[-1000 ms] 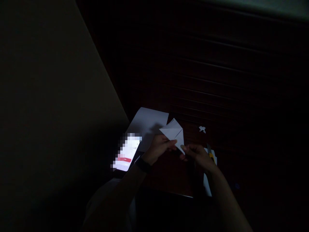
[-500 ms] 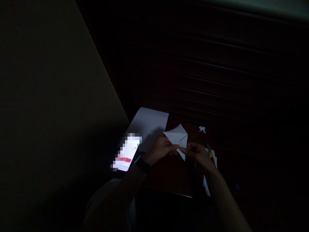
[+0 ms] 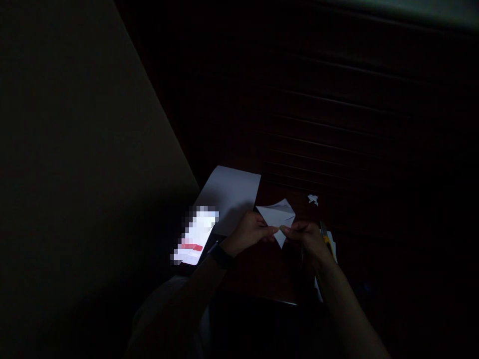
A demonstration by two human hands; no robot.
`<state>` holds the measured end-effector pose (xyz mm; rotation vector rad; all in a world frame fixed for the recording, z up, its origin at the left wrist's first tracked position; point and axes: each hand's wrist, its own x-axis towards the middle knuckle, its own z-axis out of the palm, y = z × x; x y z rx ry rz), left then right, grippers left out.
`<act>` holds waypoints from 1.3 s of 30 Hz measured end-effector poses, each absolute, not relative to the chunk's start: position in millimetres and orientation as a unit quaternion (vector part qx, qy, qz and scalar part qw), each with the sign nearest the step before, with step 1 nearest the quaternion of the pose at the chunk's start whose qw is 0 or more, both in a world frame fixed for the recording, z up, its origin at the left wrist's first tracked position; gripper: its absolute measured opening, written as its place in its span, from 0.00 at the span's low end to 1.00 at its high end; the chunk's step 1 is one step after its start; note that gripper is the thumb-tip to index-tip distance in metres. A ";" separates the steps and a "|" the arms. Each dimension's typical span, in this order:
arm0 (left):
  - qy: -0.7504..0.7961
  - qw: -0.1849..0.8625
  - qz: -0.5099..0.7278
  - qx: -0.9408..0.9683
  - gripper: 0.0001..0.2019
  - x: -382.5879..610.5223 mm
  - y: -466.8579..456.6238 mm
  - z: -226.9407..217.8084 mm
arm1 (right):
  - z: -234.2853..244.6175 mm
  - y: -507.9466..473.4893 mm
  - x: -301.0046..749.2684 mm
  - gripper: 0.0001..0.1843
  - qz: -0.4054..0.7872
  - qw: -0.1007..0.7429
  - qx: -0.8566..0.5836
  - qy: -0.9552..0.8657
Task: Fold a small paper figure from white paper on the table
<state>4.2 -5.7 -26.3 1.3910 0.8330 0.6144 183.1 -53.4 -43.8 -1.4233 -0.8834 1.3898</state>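
A small white folded paper point(image 3: 276, 215) with pointed corners and creases is held up over the dark table. My left hand point(image 3: 251, 231) pinches its lower left edge, thumb on top. From the other side, my right hand point(image 3: 305, 235) grips the lower right edge, its thumb almost touching the left thumb. The fingers beneath the paper are partly hidden. Behind my left hand lies a larger white sheet point(image 3: 234, 187), flat on the table and shadowed near the hand.
A glowing phone point(image 3: 196, 237) with a blurred screen stands at the left. Small white paper scraps point(image 3: 313, 200) lie at the back right. Beside my right wrist is a yellow cutter knife point(image 3: 328, 241) on white papers point(image 3: 334, 245). The dark table point(image 3: 262, 279) ends at a front edge.
The folded paper has turned and shifted slightly right, its top flap now more raised. My right thumb has moved in to pinch the paper beside the left thumb.
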 end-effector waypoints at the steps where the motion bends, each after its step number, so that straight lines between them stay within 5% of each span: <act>1: 0.367 0.644 0.270 0.615 0.13 4.1 -6.0 -26.2 | -42.6 -53.6 182.3 0.14 0.567 0.465 -0.577 -0.359; 20: 0.355 0.662 0.242 0.614 0.12 3.7 -7.3 -27.1 | -50.5 -47.5 178.1 0.11 0.577 0.579 -0.534 -0.217; 39: 0.325 0.685 0.204 0.619 0.14 0.0 -4.9 -31.8 | -47.1 -46.9 179.4 0.11 0.596 0.592 -0.501 -0.207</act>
